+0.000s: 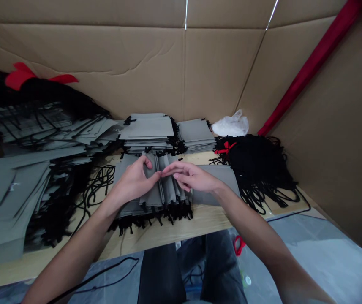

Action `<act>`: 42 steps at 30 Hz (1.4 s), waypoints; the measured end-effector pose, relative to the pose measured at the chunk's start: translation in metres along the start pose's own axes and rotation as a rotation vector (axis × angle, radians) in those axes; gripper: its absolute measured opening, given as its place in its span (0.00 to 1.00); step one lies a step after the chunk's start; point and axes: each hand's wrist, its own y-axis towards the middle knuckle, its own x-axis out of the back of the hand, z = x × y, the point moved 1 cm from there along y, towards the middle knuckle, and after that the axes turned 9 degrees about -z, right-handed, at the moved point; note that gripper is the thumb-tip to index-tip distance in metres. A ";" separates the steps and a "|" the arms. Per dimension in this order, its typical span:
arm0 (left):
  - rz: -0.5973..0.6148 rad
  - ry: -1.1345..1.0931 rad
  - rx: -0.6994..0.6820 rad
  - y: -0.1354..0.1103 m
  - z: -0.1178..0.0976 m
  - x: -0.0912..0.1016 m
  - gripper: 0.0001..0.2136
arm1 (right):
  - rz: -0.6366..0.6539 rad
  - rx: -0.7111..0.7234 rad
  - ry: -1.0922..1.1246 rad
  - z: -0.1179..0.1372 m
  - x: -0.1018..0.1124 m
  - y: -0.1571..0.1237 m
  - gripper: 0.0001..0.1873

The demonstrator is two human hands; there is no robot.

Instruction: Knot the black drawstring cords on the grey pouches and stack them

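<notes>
A fanned stack of grey drawstring pouches (164, 192) with black cords lies on the wooden table (155, 238) in front of me. My left hand (134, 181) rests on the stack's left part, thumb and fingers pinching the upper edge of one pouch. My right hand (193, 176) lies over the right part, fingers stretched toward the left hand and touching the pouch tops. A single flat grey pouch (221, 173) sits under my right wrist.
Neat piles of grey pouches (149, 131) stand behind. A loose heap of pouches and cords (38, 131) covers the left. A bundle of black cords (259, 164) lies right, a white plastic bag (231, 125) behind it. Cardboard walls (168, 63) enclose the table.
</notes>
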 end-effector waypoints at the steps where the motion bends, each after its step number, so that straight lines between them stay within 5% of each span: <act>1: -0.005 0.003 -0.004 0.000 0.001 0.000 0.18 | 0.018 -0.002 -0.009 0.000 0.000 0.000 0.12; 8: 0.000 0.007 -0.022 -0.001 0.003 0.001 0.20 | 0.053 -0.028 -0.072 0.003 0.001 -0.002 0.15; 17: 0.075 -0.029 -0.101 -0.001 -0.002 0.003 0.15 | -0.349 0.151 -0.199 -0.013 0.007 0.009 0.05; 24: 0.101 -0.028 -0.111 0.001 -0.005 0.000 0.13 | -0.278 0.157 -0.195 -0.021 -0.005 0.012 0.08; 30: 0.077 -0.039 -0.067 0.001 -0.009 0.002 0.20 | -0.185 0.143 -0.177 -0.019 -0.006 0.009 0.07; 36: 0.072 -0.075 -0.010 0.001 -0.004 0.002 0.14 | -0.083 0.125 -0.189 -0.015 -0.006 0.007 0.14; 42: 0.004 -0.166 0.039 0.000 -0.001 -0.001 0.17 | -0.171 0.162 -0.277 -0.015 -0.005 0.007 0.12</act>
